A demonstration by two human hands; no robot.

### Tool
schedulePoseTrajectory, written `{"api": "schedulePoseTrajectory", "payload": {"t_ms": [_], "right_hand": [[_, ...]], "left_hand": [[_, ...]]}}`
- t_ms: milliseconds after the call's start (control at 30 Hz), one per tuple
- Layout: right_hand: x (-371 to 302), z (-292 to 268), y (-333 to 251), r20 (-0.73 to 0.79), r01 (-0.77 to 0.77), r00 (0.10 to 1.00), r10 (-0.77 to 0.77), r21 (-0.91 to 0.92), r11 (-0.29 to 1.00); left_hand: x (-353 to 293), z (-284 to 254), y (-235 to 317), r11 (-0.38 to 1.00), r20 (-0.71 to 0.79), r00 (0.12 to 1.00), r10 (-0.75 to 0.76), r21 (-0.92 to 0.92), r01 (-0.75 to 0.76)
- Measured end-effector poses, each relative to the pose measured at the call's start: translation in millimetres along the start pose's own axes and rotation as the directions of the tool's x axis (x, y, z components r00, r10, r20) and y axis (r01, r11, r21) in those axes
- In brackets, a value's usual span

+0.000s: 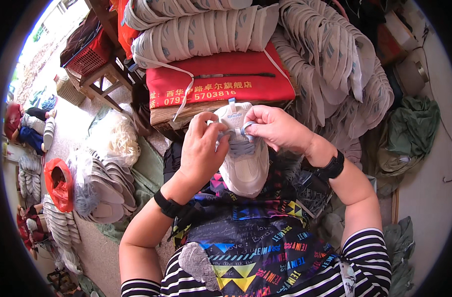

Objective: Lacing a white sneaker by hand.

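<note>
A white sneaker upper (244, 171) rests toe toward me over my lap, against the edge of the wooden bench. Grey lace (242, 148) crosses its front, below the tongue (234, 117). My left hand (201, 148) is closed on the upper's left side near the eyelets, its fingertips partly hidden. On the other side my right hand (280, 129) pinches a loop of the grey lace between thumb and forefinger. Just beyond the upper, a thin dark hook-like tool (234, 75) lies on a red printed cloth (216, 93), out of both hands.
Stacked white uppers (201, 37) lie at the bench's back, and more hang in bundles (330, 59) to its right. At left are a bag of pale laces (118, 136), a red plastic bag (59, 184) and a stool with a red basket (90, 52). Green cloth (414, 126) lies far right.
</note>
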State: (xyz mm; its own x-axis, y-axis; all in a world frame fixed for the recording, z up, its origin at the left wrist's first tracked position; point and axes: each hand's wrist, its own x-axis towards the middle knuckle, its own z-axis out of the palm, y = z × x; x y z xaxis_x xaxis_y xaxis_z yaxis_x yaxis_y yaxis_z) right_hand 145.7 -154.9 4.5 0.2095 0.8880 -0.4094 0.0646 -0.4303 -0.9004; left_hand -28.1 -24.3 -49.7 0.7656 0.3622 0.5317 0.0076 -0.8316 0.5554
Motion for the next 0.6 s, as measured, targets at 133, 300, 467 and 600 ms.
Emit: {"api": "schedulePoseTrajectory", "payload": {"t_ms": [133,300,467,600], "right_hand": [[-4,5,-3,-0.087,0.046,0.995,-0.057,-0.120,0.992],[2,6,11,-0.118,0.276,0.868,-0.483,-0.694,0.665],[9,22,5,-0.232,0.061,0.877,-0.420,-0.814,0.578],[12,11,16,-0.201,0.215,0.864,-0.461,-0.682,0.699]], "left_hand": [[4,0,-1,0.996,-0.020,0.997,0.071,0.062,-0.070],[7,-6,8,0.991,-0.002,0.996,0.088,0.100,-0.087],[-7,1,-17,0.853,0.105,0.946,-0.307,-0.410,0.322],[-2,-19,-33,0.256,0.400,0.703,-0.588,-0.732,0.631]]}}
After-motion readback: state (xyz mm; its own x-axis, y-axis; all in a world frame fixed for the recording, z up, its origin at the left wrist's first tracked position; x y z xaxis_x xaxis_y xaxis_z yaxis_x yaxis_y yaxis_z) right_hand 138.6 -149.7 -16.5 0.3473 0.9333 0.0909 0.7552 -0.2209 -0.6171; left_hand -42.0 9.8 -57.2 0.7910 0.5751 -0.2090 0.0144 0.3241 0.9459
